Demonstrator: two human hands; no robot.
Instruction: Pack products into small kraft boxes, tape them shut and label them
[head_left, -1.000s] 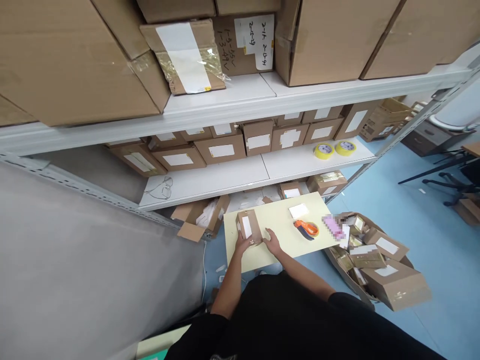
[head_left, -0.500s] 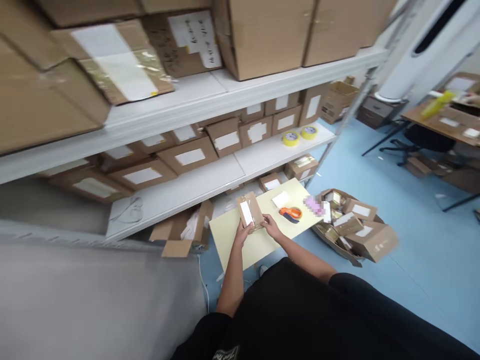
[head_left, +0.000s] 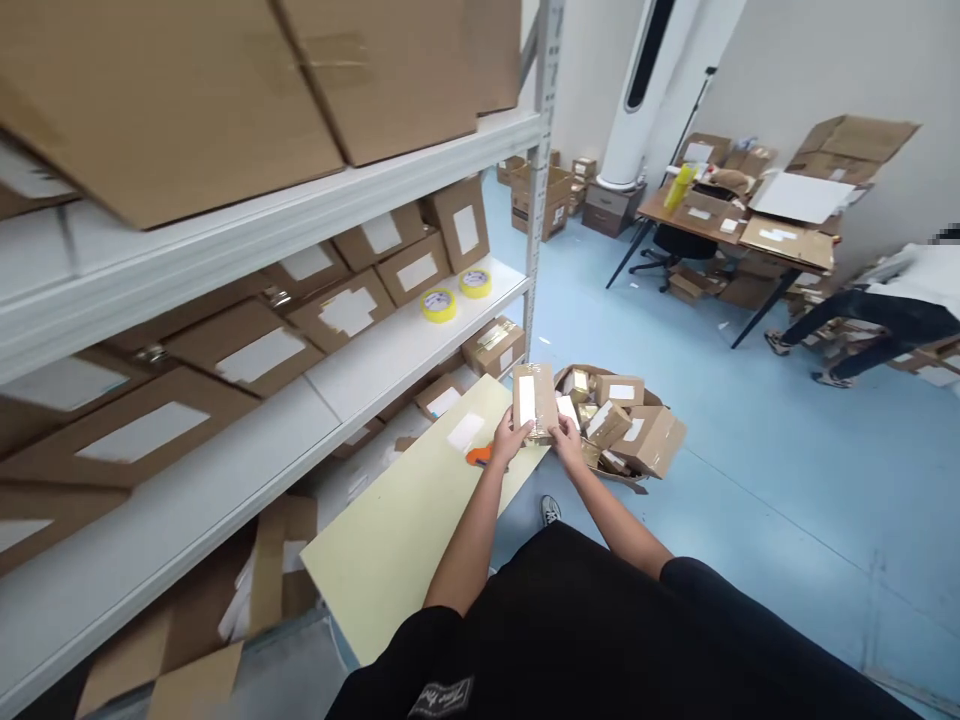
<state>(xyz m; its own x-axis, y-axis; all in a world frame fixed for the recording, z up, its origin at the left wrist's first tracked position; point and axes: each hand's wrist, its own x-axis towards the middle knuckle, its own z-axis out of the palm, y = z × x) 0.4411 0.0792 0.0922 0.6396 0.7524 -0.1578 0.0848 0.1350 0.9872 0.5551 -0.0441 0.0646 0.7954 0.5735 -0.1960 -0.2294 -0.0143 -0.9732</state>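
Both my hands grip a small taped cardboard box (head_left: 546, 400) with a white label on its face. My left hand (head_left: 511, 440) is closed on its lower left corner, and my right hand (head_left: 567, 440) on its lower right. The box is held up over the right end of a pale yellow tabletop (head_left: 397, 525). On that top, partly behind my left hand, lies an orange item (head_left: 478, 456), its kind unclear. A white paper (head_left: 466, 432) lies beside it. Just past the held box stands a large open carton (head_left: 646, 487) full of small taped boxes (head_left: 609, 425).
Shelving (head_left: 330, 400) with labelled cartons runs along the left, its upright post (head_left: 537, 220) near the middle. Two yellow tape rolls (head_left: 438, 305) sit on the shelf. A desk (head_left: 652, 207) stands across the blue floor (head_left: 750, 400). Another person (head_left: 892, 310) bends over boxes at far right.
My view has turned right. The held box has swung from over the yellow tabletop toward the carton of small boxes, still in both hands. A person has come into view at right.
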